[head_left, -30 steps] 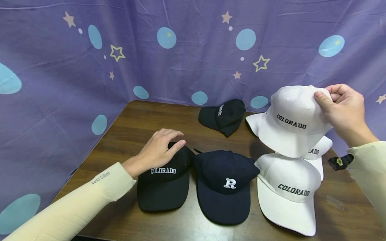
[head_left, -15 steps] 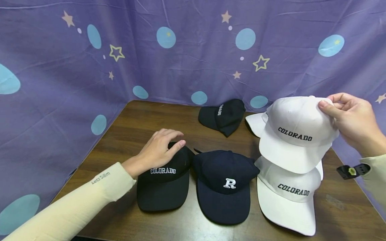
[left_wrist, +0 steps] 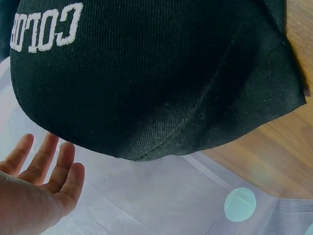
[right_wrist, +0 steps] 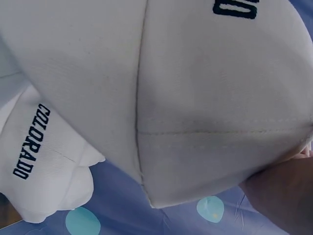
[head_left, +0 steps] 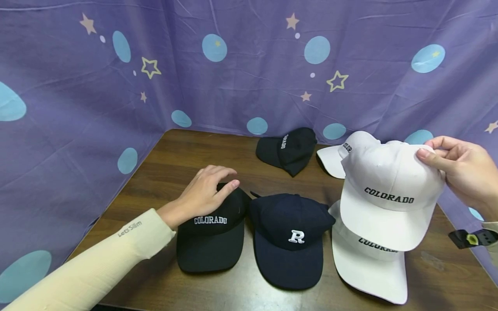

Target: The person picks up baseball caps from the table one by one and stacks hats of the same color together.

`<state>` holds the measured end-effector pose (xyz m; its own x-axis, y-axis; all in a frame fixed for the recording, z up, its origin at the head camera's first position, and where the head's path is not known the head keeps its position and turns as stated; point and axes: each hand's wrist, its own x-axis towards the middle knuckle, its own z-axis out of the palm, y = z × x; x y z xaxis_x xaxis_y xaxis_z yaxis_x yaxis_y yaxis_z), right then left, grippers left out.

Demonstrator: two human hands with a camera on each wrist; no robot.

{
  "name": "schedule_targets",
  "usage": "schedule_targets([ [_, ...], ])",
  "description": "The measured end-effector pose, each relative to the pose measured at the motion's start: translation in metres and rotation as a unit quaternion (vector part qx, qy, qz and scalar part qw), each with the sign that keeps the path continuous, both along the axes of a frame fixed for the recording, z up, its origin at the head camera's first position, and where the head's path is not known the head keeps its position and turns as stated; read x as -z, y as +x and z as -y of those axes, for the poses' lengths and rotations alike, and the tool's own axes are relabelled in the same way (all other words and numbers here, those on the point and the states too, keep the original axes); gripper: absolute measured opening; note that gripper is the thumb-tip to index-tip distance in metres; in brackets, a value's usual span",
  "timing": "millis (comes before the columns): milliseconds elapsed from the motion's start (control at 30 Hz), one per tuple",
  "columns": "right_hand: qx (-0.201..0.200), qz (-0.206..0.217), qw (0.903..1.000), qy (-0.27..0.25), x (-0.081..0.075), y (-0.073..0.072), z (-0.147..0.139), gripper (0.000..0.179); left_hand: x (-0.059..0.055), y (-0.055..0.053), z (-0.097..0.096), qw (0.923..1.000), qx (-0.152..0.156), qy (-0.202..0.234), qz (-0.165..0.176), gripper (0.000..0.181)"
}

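My right hand (head_left: 464, 168) pinches the crown's back edge of a white Colorado cap (head_left: 393, 172), thumb on the near side. The held cap overlaps the crown of another white cap (head_left: 369, 276) on the table; whether they touch I cannot tell. In the right wrist view, the held cap (right_wrist: 195, 78) fills most of the frame and hides the fingers. My left hand (head_left: 204, 190) is at the crown of a black Colorado cap (head_left: 210, 252), fingers loosely bent and gripping nothing. In the left wrist view, its fingers (left_wrist: 68, 156) lie beside the black cap (left_wrist: 122, 88).
A navy cap (head_left: 289, 263) with a white R sits between the black and white front caps. Behind are another black cap (head_left: 295, 151), lying turned, and a white cap (head_left: 330, 157), partly covered. A purple patterned cloth (head_left: 256, 77) hangs behind the wooden table (head_left: 218, 147).
My right hand has come down and slightly right with the white cap, which now covers part of the front white cap's lettering. The left hand stays at the black cap.
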<state>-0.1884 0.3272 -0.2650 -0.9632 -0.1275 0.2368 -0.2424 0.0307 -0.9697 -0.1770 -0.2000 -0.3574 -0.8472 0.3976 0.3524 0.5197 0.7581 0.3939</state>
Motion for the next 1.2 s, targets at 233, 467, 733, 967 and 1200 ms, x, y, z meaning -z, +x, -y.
schedule_targets([
  [233,-0.022,0.004,0.9997,0.007,0.01,0.01,-0.006,0.015,0.0,-0.001,-0.001,1.0,0.0,0.0,-0.003,0.043],
  [467,-0.056,0.005,0.9984,0.001,0.019,0.018,-0.013,0.02,0.0,-0.001,-0.001,1.0,0.002,0.002,-0.005,0.042],
  [733,-0.116,0.03,0.9925,0.022,0.037,0.025,-0.021,0.025,0.0,-0.002,-0.002,1.0,0.002,-0.002,-0.006,0.043],
  [967,-0.089,0.042,0.9737,0.206,0.053,0.029,-0.025,0.014,-0.001,-0.002,-0.003,1.0,0.002,-0.002,-0.006,0.043],
  [1200,-0.053,0.044,0.9562,0.284,0.074,0.028,-0.021,0.007,0.001,-0.002,-0.003,1.0,0.002,-0.004,-0.002,0.044],
])
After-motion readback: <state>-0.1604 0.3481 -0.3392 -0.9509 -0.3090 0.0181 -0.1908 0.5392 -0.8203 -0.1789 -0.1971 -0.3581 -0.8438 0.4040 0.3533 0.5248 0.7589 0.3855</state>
